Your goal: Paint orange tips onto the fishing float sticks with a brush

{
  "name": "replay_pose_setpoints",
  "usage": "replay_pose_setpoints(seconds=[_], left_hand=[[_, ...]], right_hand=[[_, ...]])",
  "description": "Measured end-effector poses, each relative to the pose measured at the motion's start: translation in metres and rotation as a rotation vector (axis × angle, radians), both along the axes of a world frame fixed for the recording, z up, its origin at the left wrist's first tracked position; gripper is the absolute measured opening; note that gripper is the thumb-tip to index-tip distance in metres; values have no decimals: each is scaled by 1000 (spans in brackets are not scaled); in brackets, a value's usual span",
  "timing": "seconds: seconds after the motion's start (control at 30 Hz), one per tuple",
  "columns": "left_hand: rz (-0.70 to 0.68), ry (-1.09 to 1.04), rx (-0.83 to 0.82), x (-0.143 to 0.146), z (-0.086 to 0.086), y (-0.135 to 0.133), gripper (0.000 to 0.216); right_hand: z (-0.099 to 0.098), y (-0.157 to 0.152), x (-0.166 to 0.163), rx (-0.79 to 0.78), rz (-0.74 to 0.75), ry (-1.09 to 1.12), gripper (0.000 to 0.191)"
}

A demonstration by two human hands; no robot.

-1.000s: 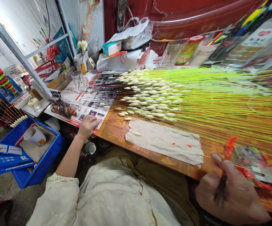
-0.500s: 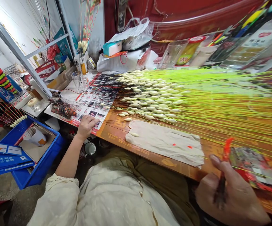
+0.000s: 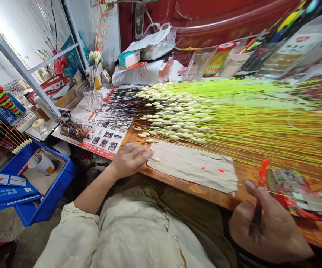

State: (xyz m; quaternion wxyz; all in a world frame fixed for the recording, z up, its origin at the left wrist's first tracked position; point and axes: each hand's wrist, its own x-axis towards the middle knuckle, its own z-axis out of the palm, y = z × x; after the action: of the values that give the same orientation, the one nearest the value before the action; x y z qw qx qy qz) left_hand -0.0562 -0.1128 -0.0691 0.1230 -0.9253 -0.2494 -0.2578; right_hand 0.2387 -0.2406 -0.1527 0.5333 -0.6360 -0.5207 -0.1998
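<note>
My left hand [image 3: 131,159] lies at the table's front edge, fingers stretched towards the left end of a crumpled cream cloth [image 3: 191,165]. Just beyond its fingertips a single pale fishing float [image 3: 156,159] rests on that cloth; whether the fingers touch its thin stem I cannot tell. A paintbrush with a bright red tip [image 3: 262,173] stands upright in my right hand [image 3: 269,227], gripped between thumb and fingers. Beside it sits a paint-smeared palette [image 3: 297,193]. Many cream-bodied floats [image 3: 177,111] with yellow-green tips are spread behind the cloth.
A small motor-like device [image 3: 74,130] stands on the printed sheet [image 3: 105,139] at left. Behind it is a glass mug [image 3: 92,97] holding floats. Jars and bottles [image 3: 219,59] line the back. A blue crate [image 3: 46,201] is at lower left, beneath a metal shelf frame [image 3: 32,74].
My left hand has moved right from beside the motor-like device to the cloth's left end, and its fingers have stretched out. My right hand still holds the paintbrush in nearly the same place.
</note>
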Motion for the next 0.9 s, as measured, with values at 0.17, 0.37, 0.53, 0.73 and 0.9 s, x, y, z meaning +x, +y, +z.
replay_pose_setpoints(seconds=[0.17,0.37,0.53,0.73,0.9], left_hand=[[-137,94,48,83,-6,-15,33],[-194,205,43,146,-6,-21,33],[-285,42,102,167,-2,-14,26],[-344,-64,109,183,-2,1,22],[-313,-90,114,184,-3,1,21]], right_hand=[[13,-1,-6,94,54,-137,59],[25,-9,-13,-3,96,-39,54],[45,-7,-14,-51,129,42,49],[51,-9,5,-9,221,145,53],[52,-38,23,34,193,157,47]])
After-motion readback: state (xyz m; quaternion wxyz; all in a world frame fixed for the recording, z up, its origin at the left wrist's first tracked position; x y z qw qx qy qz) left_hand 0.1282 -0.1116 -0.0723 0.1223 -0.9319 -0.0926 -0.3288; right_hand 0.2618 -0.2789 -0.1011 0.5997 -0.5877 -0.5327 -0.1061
